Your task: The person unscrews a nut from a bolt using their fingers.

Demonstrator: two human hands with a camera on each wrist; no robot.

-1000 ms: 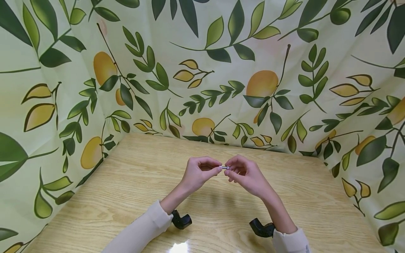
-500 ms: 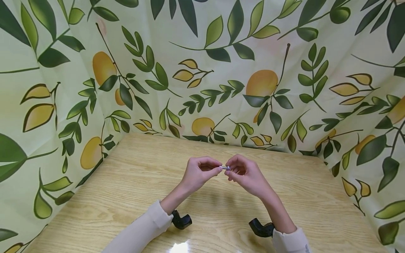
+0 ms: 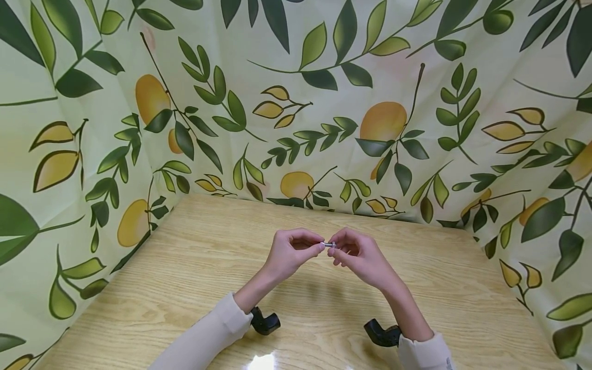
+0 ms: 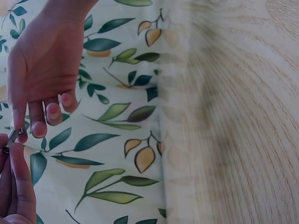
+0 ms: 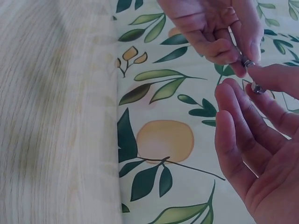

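Observation:
My left hand [image 3: 292,253] pinches one end of a small silver bolt [image 3: 328,245] between thumb and forefinger, above the middle of the table. At its other end, the thumb and forefinger of my right hand [image 3: 362,257] pinch a small shiny nut [image 5: 257,87]. Threads show on the bolt [image 4: 14,135] between the two hands in the left wrist view. The other right fingers [image 5: 226,135] spread loosely apart from the metal, while the remaining left fingers [image 5: 216,49] curl inward. Fingertips partly cover both bolt ends.
The light wood-grain table [image 3: 208,288] spreads beneath both hands. A cloth with leaves and fruit [image 3: 333,103] hangs behind and at the sides. Black curved wrist mounts [image 3: 266,322] stick out below both forearms, and light glares at the front edge.
Half a second ago the right fingertips were slightly looser and more of the nut showed; now they are closer round it. The left hand and bolt stay almost in place.

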